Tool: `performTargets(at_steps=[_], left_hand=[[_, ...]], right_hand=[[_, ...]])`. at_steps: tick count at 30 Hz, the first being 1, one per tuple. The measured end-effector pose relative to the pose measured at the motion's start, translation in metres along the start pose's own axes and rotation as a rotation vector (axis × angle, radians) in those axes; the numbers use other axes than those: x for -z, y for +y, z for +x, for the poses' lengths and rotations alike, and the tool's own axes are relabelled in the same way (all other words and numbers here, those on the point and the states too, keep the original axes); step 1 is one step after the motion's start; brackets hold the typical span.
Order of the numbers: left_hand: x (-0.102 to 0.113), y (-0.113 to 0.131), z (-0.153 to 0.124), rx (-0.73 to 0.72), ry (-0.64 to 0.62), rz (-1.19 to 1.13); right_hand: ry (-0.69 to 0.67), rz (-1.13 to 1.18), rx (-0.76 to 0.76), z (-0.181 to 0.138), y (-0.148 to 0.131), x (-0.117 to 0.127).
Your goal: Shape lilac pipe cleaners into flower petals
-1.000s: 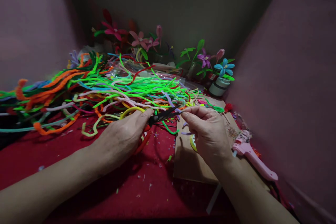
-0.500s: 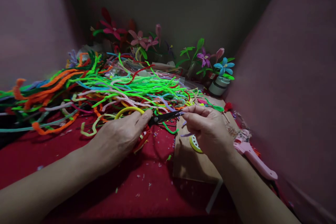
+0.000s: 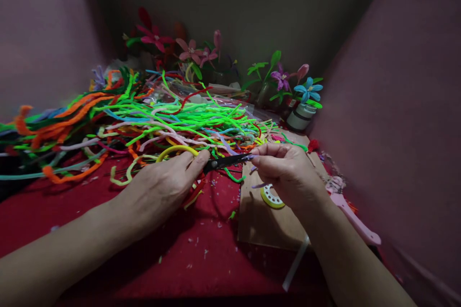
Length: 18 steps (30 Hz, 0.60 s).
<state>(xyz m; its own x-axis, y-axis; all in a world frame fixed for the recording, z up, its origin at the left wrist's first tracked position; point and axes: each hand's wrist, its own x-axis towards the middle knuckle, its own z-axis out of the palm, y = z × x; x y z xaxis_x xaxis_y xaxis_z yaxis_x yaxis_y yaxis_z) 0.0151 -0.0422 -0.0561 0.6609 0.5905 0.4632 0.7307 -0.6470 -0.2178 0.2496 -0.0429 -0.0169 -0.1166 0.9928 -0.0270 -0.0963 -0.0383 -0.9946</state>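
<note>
My left hand (image 3: 169,177) is closed around the handles of a pair of scissors (image 3: 225,161) with black blades. The blades point right, and their tips meet the fingertips of my right hand (image 3: 284,168). Pinched in my right hand is a light purple pipe cleaner (image 3: 258,185), its ends showing below the fingers and by the blade tips. The rest of it is hidden behind the hand. Below my right hand, a yellow spool (image 3: 272,196) with a white, holed face lies on a piece of cardboard (image 3: 259,225).
A large heap of coloured pipe cleaners (image 3: 180,120) spreads across the red cloth (image 3: 151,268). Pipe-cleaner flowers stand behind, one blue (image 3: 309,90) above a small jar (image 3: 299,118). A pink-handled glue gun (image 3: 355,220) lies right of my right forearm. Small fuzz scraps dot the cloth.
My right hand has shifted slightly right and turned a little, with the purple pipe cleaner. More of the yellow spool shows now. The scissors stay at its fingertips.
</note>
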Motion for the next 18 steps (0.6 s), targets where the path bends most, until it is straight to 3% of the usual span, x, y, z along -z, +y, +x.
performTargets(at_steps=[18], left_hand=[[-0.0030,-0.0010,-0.0049,0.013,-0.011,-0.039]], right_hand=[[-0.084,-0.058,-0.111,0.0041,-0.0038,0.0077]])
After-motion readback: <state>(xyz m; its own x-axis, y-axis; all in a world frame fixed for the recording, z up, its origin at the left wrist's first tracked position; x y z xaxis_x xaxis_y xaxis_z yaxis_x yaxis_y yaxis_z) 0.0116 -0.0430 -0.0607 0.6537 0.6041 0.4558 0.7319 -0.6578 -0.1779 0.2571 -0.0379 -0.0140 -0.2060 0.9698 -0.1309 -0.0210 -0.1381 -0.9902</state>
